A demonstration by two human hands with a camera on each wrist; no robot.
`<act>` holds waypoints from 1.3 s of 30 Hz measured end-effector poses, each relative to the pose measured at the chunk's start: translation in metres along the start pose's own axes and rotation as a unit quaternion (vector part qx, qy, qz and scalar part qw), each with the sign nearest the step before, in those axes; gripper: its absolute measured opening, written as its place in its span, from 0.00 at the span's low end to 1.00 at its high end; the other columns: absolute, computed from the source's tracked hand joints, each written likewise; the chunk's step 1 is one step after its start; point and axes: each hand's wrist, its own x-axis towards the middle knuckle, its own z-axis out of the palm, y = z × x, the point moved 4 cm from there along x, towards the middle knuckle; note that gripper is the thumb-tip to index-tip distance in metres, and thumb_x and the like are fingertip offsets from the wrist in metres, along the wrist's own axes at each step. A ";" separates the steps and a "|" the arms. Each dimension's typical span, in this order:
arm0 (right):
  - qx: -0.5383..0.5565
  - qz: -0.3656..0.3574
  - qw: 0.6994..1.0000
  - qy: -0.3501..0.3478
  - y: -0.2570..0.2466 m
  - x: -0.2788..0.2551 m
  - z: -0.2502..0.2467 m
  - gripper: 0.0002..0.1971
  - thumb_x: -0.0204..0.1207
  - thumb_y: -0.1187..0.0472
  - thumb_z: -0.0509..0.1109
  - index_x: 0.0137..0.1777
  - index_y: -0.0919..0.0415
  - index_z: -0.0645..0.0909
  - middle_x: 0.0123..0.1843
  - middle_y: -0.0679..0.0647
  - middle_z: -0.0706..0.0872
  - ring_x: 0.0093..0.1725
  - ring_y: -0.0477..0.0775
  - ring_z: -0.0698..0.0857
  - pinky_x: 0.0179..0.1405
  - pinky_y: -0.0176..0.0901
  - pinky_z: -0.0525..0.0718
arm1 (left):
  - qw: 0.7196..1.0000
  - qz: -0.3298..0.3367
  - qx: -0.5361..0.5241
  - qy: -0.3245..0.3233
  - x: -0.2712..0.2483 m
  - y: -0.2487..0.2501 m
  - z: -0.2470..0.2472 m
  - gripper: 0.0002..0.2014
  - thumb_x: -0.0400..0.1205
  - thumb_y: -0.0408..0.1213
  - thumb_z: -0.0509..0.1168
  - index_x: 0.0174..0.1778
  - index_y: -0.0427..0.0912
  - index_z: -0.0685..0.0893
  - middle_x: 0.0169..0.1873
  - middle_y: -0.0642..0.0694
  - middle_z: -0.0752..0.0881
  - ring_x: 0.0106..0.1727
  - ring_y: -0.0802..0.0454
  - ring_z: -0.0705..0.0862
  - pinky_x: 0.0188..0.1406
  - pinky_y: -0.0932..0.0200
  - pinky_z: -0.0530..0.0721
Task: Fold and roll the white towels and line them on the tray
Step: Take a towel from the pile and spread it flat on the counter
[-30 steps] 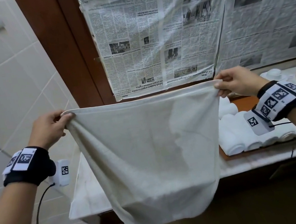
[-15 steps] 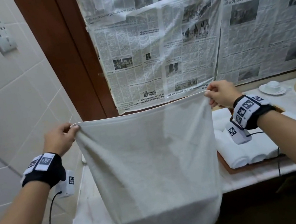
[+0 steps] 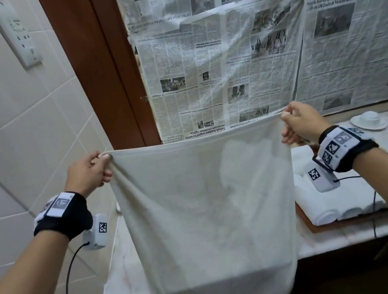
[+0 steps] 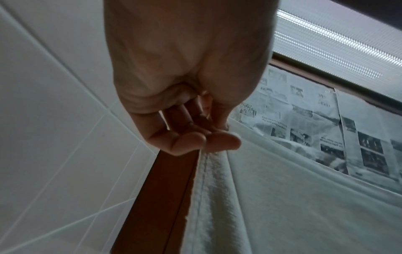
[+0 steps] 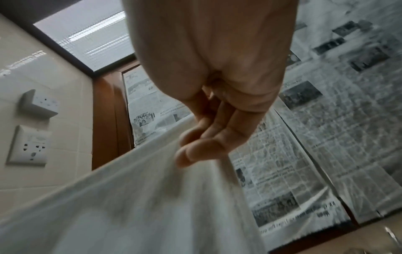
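Note:
A white towel [image 3: 205,211] hangs spread in the air in front of the marble counter. My left hand [image 3: 94,169] pinches its upper left corner and my right hand [image 3: 296,125] pinches its upper right corner, so the top hem is stretched between them. The wrist views show the same: the left hand [image 4: 208,139] grips the towel [image 4: 282,197] at its hemmed edge, and the right hand [image 5: 200,146] grips the towel [image 5: 130,206]. Several rolled white towels [image 3: 336,203] lie side by side on a brown wooden tray [image 3: 327,224] to the right, partly hidden by the hanging towel.
A marble counter [image 3: 123,267] runs under the towel. Newspaper sheets [image 3: 225,65] cover the wall behind it. A white cup on a saucer [image 3: 369,119] stands at the back right. Tiled wall with a socket [image 3: 17,35] lies to the left.
The view has tilted up and come closer. Both hands still hold the towel's top corners, and the towel has been carried a little further over the counter, hanging flatter.

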 end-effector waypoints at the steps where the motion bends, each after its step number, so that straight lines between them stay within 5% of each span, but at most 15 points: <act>1: 0.018 -0.009 1.000 0.007 -0.004 0.001 0.000 0.05 0.89 0.60 0.57 0.57 0.62 0.71 0.34 0.67 0.84 0.28 0.64 0.88 0.22 0.46 0.84 | 1.000 -0.002 -0.023 0.002 0.002 0.003 0.000 0.10 0.87 0.44 0.64 0.56 0.42 0.84 0.31 0.39 0.87 0.22 0.55 0.84 0.25 0.64 0.79; 6: 0.082 -0.064 0.994 0.046 -0.024 0.005 -0.003 0.07 0.90 0.61 0.55 0.61 0.63 0.70 0.43 0.69 0.88 0.40 0.68 0.91 0.38 0.61 0.90 | 0.994 0.027 -0.091 0.047 0.013 0.021 0.001 0.09 0.87 0.44 0.61 0.46 0.46 0.83 0.35 0.42 0.89 0.25 0.55 0.86 0.22 0.66 0.79; 8: 0.104 -0.056 0.992 0.047 -0.018 0.014 0.005 0.04 0.89 0.61 0.55 0.58 0.61 0.69 0.45 0.70 0.89 0.40 0.67 0.91 0.38 0.63 0.90 | 0.994 0.001 -0.100 0.041 0.018 0.013 0.013 0.12 0.87 0.45 0.61 0.55 0.42 0.84 0.37 0.42 0.90 0.29 0.51 0.88 0.22 0.66 0.80; 10: 0.097 -0.043 0.994 0.038 -0.004 0.026 0.019 0.03 0.89 0.61 0.56 0.55 0.59 0.70 0.47 0.69 0.89 0.42 0.65 0.92 0.40 0.62 0.90 | 0.993 -0.040 -0.111 0.026 0.025 -0.004 0.030 0.16 0.87 0.45 0.61 0.62 0.38 0.83 0.38 0.42 0.91 0.31 0.51 0.88 0.22 0.66 0.81; 14: 0.124 0.022 0.992 0.013 0.041 0.058 0.054 0.06 0.89 0.63 0.55 0.50 0.56 0.69 0.52 0.69 0.88 0.46 0.67 0.89 0.39 0.57 0.89 | 0.992 -0.076 -0.104 -0.003 0.043 -0.041 0.065 0.09 0.87 0.43 0.62 0.45 0.46 0.84 0.38 0.41 0.91 0.30 0.51 0.89 0.30 0.60 0.81; 17: 0.134 0.048 0.990 -0.001 0.071 0.094 0.078 0.07 0.89 0.63 0.55 0.49 0.54 0.68 0.53 0.69 0.88 0.46 0.66 0.89 0.35 0.51 0.88 | 0.989 -0.114 -0.093 -0.012 0.067 -0.069 0.090 0.09 0.85 0.44 0.64 0.46 0.43 0.85 0.40 0.40 0.92 0.37 0.44 0.91 0.33 0.58 0.83; 20: 0.135 0.066 0.989 -0.009 0.104 0.132 0.101 0.02 0.89 0.63 0.56 0.56 0.59 0.69 0.52 0.66 0.89 0.48 0.65 0.90 0.42 0.55 0.89 | 0.987 -0.138 -0.086 -0.006 0.098 -0.093 0.122 0.10 0.85 0.43 0.63 0.46 0.41 0.85 0.42 0.38 0.92 0.38 0.41 0.91 0.35 0.57 0.84; 24: 0.132 0.106 0.985 -0.019 0.153 0.178 0.133 0.06 0.89 0.61 0.58 0.49 0.50 0.70 0.53 0.63 0.89 0.49 0.60 0.90 0.44 0.50 0.87 | 0.984 -0.162 -0.069 -0.003 0.130 -0.120 0.167 0.09 0.85 0.40 0.64 0.44 0.41 0.86 0.41 0.38 0.92 0.39 0.39 0.91 0.46 0.45 0.88; 28: 0.134 0.156 0.978 -0.032 0.192 0.210 0.163 0.05 0.88 0.63 0.60 0.51 0.51 0.71 0.54 0.60 0.89 0.48 0.57 0.88 0.44 0.50 0.86 | 0.981 -0.188 -0.041 -0.018 0.146 -0.150 0.207 0.09 0.85 0.39 0.63 0.46 0.39 0.86 0.40 0.41 0.92 0.39 0.42 0.92 0.35 0.55 0.87; 36: 0.121 0.218 0.968 -0.037 0.251 0.247 0.218 0.09 0.83 0.68 0.63 0.52 0.52 0.72 0.56 0.59 0.86 0.43 0.53 0.82 0.44 0.52 0.83 | 0.966 -0.254 -0.032 -0.039 0.177 -0.214 0.262 0.08 0.86 0.39 0.63 0.43 0.42 0.82 0.42 0.40 0.92 0.39 0.45 0.88 0.32 0.56 0.85; 39: 0.071 0.217 0.973 -0.043 0.266 0.257 0.230 0.09 0.84 0.59 0.65 0.60 0.53 0.69 0.52 0.50 0.85 0.46 0.53 0.81 0.58 0.59 0.84 | 0.969 -0.243 0.006 -0.035 0.189 -0.232 0.272 0.09 0.86 0.41 0.61 0.43 0.46 0.82 0.43 0.43 0.92 0.46 0.46 0.91 0.46 0.48 0.89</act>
